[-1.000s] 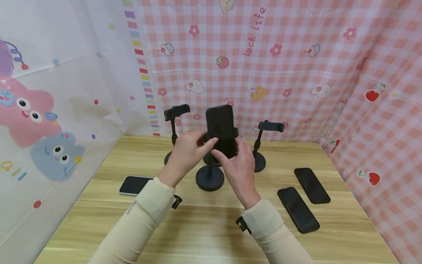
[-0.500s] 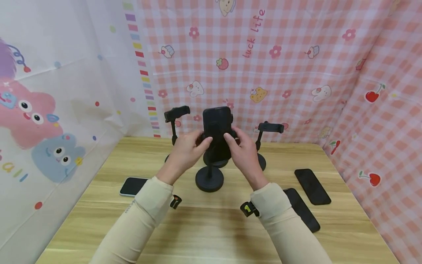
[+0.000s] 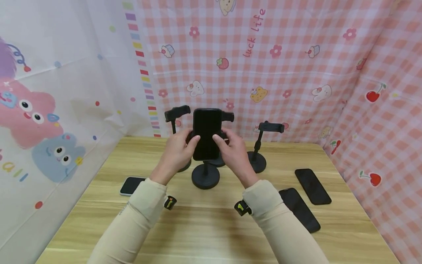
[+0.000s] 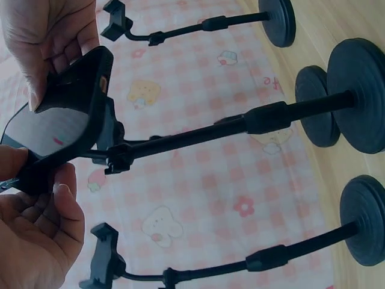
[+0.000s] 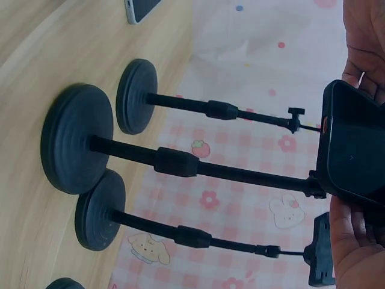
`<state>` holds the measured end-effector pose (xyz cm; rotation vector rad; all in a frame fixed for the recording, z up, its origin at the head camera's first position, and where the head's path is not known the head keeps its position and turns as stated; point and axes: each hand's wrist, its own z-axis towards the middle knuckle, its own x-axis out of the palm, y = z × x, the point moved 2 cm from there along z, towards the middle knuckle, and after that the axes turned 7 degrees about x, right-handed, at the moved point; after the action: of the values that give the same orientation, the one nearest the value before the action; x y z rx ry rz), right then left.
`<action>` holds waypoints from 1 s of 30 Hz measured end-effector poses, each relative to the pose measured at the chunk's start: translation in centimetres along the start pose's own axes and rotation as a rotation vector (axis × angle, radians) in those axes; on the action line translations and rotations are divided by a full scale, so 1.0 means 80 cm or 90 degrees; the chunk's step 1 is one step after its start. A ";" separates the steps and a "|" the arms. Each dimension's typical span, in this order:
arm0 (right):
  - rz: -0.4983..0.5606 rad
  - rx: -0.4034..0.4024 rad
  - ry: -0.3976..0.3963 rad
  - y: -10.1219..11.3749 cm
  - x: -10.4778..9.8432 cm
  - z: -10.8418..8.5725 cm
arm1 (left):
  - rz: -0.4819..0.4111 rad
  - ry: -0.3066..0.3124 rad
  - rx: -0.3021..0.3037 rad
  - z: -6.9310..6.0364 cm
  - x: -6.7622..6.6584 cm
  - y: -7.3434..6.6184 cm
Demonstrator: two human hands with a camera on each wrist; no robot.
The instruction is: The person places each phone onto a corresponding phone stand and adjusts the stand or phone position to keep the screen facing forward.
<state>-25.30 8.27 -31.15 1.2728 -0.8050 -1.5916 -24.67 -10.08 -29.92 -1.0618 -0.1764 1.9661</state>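
Both hands hold a black smartphone upright at the top of the front phone stand. My left hand grips its left edge, thumb on the front. The right hand grips the opposite edge, its thumb also on the front. In the left wrist view, the stand's pole runs up to a clamp behind the phone; fingers and phone hide how the clamp jaws sit. The right wrist view shows the phone's lower end close to the pole top.
Behind are more black phone stands: a left one with its clamp, a middle one with its clamp, and a right one. A white-edged phone lies left on the wooden table. Two black phones lie right.
The phone has shifted left and turned to face straight forward. Both hands moved left with it, and the front stand's base slid slightly left. The right hand had earlier changed its hold on the phone's edge.
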 end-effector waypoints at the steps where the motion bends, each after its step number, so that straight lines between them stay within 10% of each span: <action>1: -0.005 0.002 0.001 0.001 0.002 0.000 | 0.004 -0.001 0.001 -0.001 -0.001 0.002; 30: -0.027 0.021 0.028 0.000 0.012 0.008 | -0.110 -0.047 -0.050 -0.009 0.011 0.028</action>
<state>-25.93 7.32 -31.36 1.3514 -0.7845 -1.5839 -25.77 -11.01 -32.02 -0.9906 -0.3756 1.8553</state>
